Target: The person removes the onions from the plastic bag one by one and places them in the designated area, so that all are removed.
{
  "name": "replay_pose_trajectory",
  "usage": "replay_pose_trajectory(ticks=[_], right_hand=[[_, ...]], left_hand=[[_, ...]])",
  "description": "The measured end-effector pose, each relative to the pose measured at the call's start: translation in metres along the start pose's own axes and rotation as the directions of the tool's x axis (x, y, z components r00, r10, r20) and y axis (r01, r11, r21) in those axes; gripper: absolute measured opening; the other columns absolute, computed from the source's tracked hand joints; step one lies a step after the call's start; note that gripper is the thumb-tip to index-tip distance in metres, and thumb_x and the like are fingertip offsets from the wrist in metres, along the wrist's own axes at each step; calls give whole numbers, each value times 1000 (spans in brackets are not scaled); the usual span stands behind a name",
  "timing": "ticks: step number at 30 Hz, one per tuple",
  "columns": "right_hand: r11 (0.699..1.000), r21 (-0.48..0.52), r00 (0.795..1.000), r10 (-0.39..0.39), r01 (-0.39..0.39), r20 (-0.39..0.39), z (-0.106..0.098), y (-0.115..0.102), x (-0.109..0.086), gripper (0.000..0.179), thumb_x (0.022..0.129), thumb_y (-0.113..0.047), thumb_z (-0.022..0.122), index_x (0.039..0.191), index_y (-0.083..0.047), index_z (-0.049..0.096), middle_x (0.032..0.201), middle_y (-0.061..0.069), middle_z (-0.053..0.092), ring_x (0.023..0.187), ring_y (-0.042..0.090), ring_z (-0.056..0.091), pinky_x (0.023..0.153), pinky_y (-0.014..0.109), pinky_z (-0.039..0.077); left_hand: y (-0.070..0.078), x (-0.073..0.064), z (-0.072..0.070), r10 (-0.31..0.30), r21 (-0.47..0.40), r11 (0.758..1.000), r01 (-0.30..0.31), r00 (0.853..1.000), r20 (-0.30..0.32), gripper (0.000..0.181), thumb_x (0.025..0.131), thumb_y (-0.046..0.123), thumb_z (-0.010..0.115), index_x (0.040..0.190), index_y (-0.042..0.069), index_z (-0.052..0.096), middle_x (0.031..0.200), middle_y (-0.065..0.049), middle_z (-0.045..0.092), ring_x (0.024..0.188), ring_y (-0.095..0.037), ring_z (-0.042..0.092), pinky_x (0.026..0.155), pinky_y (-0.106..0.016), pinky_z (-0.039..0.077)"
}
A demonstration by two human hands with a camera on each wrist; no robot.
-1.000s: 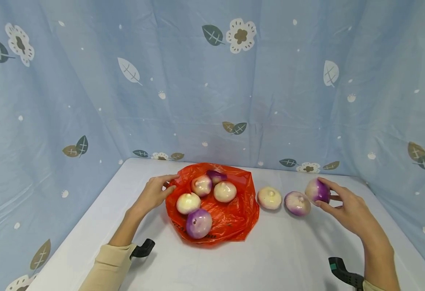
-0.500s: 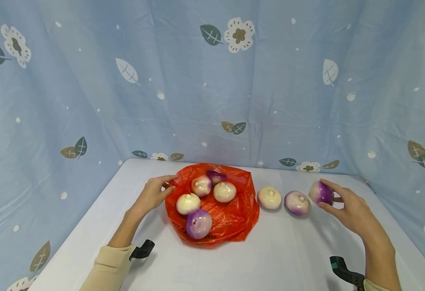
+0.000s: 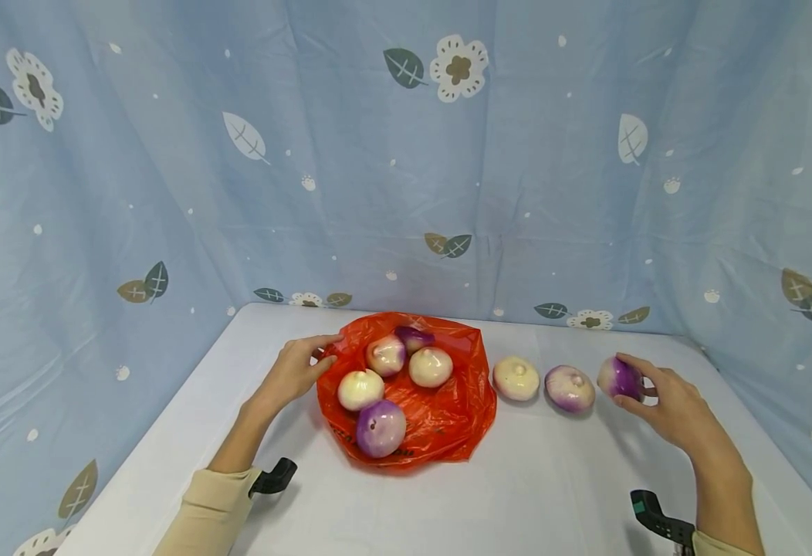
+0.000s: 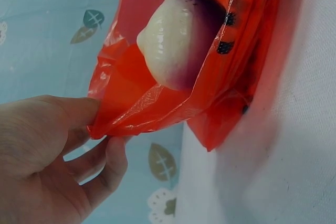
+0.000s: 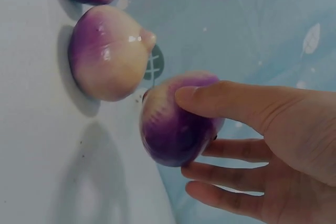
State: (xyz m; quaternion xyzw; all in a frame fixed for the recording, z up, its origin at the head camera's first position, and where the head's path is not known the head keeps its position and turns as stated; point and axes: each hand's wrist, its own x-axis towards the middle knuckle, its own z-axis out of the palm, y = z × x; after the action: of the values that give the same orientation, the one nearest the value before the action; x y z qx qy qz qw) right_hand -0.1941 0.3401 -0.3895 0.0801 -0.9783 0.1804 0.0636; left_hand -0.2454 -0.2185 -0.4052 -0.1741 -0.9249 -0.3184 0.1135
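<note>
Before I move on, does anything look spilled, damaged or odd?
Nothing stands out: the red bag lies open, five onions inside; two onions sit on the table; the right hand holds one onion.

Head view: high, forward-down over table (image 3: 503, 502); wrist views: close, sideways; curtain (image 3: 364, 201) shared.

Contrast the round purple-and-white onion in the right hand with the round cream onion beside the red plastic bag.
The purple onion is pinched in the right hand above the white table; the cream onion rests on it. In the head view, the purple onion shows a broad deep purple patch; the cream onion looks mostly pale. Both are shiny and outside the bag.
</note>
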Motion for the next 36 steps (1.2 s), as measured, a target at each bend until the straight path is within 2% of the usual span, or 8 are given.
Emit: replay_pose_trajectory(ticks=[9,15,23,30,36], right_hand=[[997,-29,995,72,-70,63,4,8,3,71,84,-28,76,141,-2,42,120,40,51,99,53,60,73,67,49],[996,-30,991,86,-84,101,8,10,5,72,83,-29,76,140,-2,42,118,38,53,102,54,58,73,68,48],[998,-14,994,63,-62,95,14,12,5,70,81,-30,77,137,-1,46,114,36,57,97,52,61,73,67,48],[996,-22,987,94,-92,127,15,10,6,72,82,-33,77,139,-3,45,115,36,55,103,56,57,74,71,47],[996,-27,991,83,-80,104,17,10,6,71,81,-32,77,138,-3,45,114,36,56,102,56,56,73,71,47]], left_hand=[[1,0,1,-5,0,1000,5,1000,4,40,89,4,68,128,8,65,118,-14,70,84,-20,62,58,-20,49],[1,-1,0,-16,7,1000,16,1000,2,39,89,4,69,128,8,66,119,-14,70,86,-22,64,60,-19,50],[3,-1,-1,-13,-7,1000,13,1000,6,40,89,4,68,128,7,65,118,-15,70,85,-22,63,59,-19,50],[3,-1,-2,-9,-12,1000,9,1000,8,39,89,3,68,128,7,65,115,-16,71,84,-22,63,58,-20,50],[3,-1,-1,-5,-3,1000,5,1000,11,40,89,2,68,128,7,65,113,-15,72,83,-21,63,58,-20,49]])
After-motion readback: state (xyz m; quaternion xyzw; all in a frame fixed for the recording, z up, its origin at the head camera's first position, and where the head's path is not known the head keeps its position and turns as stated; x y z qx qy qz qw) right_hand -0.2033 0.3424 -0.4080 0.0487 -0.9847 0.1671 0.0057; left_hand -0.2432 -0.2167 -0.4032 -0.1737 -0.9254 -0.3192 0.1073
